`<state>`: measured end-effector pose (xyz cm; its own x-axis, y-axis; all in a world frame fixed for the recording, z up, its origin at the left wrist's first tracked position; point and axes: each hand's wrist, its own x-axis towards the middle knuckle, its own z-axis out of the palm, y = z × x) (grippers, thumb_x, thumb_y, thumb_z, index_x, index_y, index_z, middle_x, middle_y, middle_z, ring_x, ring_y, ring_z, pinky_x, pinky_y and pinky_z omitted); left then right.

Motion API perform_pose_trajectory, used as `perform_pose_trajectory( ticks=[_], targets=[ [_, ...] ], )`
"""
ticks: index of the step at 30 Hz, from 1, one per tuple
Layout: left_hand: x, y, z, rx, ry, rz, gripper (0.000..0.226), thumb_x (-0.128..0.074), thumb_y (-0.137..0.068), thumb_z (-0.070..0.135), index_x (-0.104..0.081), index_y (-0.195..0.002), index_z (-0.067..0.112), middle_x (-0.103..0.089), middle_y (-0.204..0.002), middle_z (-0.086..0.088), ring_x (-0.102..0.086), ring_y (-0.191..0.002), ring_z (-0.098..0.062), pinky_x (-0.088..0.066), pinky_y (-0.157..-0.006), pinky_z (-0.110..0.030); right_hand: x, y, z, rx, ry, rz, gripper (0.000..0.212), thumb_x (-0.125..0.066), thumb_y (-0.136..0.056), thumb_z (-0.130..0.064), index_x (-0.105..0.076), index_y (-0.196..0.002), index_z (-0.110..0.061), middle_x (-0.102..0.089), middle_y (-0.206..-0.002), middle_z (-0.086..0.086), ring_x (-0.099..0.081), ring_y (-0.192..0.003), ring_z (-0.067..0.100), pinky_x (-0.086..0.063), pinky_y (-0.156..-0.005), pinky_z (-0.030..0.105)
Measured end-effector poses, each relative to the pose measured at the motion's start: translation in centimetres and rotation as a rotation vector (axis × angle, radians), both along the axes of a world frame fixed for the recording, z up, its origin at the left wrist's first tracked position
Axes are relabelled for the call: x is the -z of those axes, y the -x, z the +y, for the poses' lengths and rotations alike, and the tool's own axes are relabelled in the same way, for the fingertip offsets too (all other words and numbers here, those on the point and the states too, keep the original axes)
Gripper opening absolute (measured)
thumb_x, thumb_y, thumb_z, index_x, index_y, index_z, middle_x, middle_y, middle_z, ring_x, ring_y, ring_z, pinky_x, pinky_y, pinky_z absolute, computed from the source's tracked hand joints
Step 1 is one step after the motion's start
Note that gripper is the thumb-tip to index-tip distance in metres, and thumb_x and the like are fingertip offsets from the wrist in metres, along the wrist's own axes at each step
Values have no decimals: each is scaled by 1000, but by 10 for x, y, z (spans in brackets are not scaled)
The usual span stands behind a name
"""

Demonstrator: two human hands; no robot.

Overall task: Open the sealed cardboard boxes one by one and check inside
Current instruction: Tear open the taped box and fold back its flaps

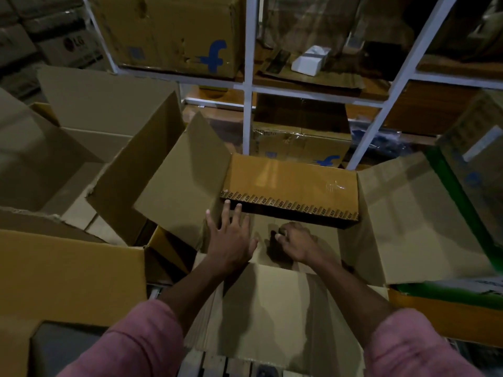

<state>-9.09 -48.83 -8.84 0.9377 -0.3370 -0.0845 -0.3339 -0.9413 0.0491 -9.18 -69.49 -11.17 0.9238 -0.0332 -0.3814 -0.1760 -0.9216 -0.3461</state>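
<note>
An opened cardboard box stands directly before the person, all four flaps turned out: the left flap rises steeply, the right flap lies spread wide, the near flap hangs toward the person, and the far flap, edged with a strip of printed tape, tilts over the opening. Both forearms, in rolled pink sleeves, reach down into the box. The left hand lies flat against the inner left wall, its grip spread, fingers extended and fingertips just below the taped edge of the far flap. The right hand is lower inside, its grip curled shut with the knuckles up; whether it encloses anything cannot be told, since the box interior is in shadow. To the left stand further opened boxes with raised flaps, and a yellowish carton lies at the near left. Behind, a white metal shelving rack carries a worn carton marked with a blue letter f, a small white package on the same level to its right, and a second blue-marked carton below. A green-edged box stands at the far right.
</note>
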Motion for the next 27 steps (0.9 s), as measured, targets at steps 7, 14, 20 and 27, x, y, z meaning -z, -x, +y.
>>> perform_pose_trajectory(
  ticks=[7, 14, 20, 27],
  targets=[
    [4, -24, -22, 12, 31, 53, 69, -36, -101, 57, -25, -156, 16, -11, -169, -10, 7, -156, -35, 3, -118, -71, -14, -26, -13, 14, -29, -238, 80, -54, -100, -45, -8, -163, -24, 13, -170, 3, 4, -156, 37, -14, -123, 59],
    [-6, -78, -58, 6, 101, -29, 79, -26, -99, 64, -9, -160, 17, 6, -170, -10, 13, -154, -38, -2, -117, -73, -51, -80, -43, -16, 70, -424, 82, -45, -102, -49, 6, -163, -27, 29, -166, -5, 25, -153, 27, 3, -123, 59],
    [-10, -134, -80, -7, 49, -49, 84, -25, -98, 67, 3, -162, 21, 24, -168, -5, 26, -151, -40, 4, -113, -77, -53, -131, -69, -24, 87, -370, 79, -40, -103, -56, 3, -163, -28, 29, -166, -8, 27, -153, 30, 5, -118, 68],
    [3, -153, -87, -45, 54, -62, 90, -30, -94, 71, 7, -162, 23, 24, -168, -3, 24, -150, -43, 0, -111, -79, -34, -172, -87, -42, 107, -263, 78, -38, -103, -57, -1, -163, -26, 22, -169, -4, 21, -153, 38, 5, -117, 70]
  ],
)
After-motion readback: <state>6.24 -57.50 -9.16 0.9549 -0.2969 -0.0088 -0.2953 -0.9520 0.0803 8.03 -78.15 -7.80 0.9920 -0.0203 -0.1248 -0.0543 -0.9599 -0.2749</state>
